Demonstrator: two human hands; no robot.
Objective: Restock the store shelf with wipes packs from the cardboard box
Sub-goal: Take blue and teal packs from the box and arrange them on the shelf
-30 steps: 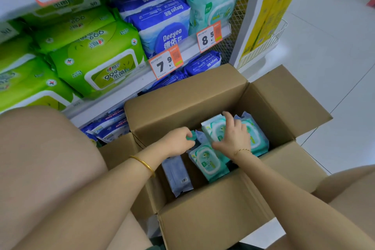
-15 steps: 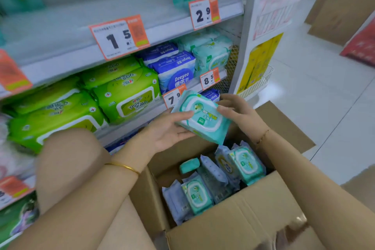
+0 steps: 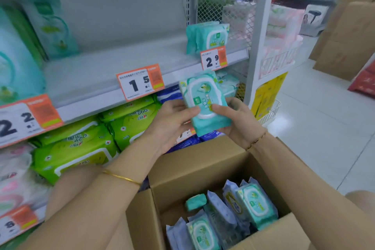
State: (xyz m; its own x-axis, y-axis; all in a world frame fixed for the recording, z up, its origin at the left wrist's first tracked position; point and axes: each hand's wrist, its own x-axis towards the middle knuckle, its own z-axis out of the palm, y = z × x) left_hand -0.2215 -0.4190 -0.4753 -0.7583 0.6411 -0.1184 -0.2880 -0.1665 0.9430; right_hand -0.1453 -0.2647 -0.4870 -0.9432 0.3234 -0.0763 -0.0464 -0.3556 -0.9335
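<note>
A teal wipes pack (image 3: 204,95) with a white lid is held up in front of the shelves. My left hand (image 3: 172,122) grips its left side and my right hand (image 3: 237,122) grips its right side, thumbs on the front. Below, the open cardboard box (image 3: 203,168) holds several more teal and bluish wipes packs (image 3: 255,207). On the upper grey shelf (image 3: 113,71), matching teal packs (image 3: 209,36) stand at the right end behind the 2.9 price tag (image 3: 213,58).
Green wipes packs (image 3: 81,148) fill the shelf below, blue packs (image 3: 168,93) beside them. A 1.5 price tag (image 3: 140,82) hangs on the shelf edge. A white upright with a wire basket (image 3: 269,111) stands right; cardboard boxes (image 3: 349,36) sit on the tiled floor.
Both hands lifted one teal pack out of the box and raised it toward the upper shelf, turning it upright. The view rose from the box to the shelves.
</note>
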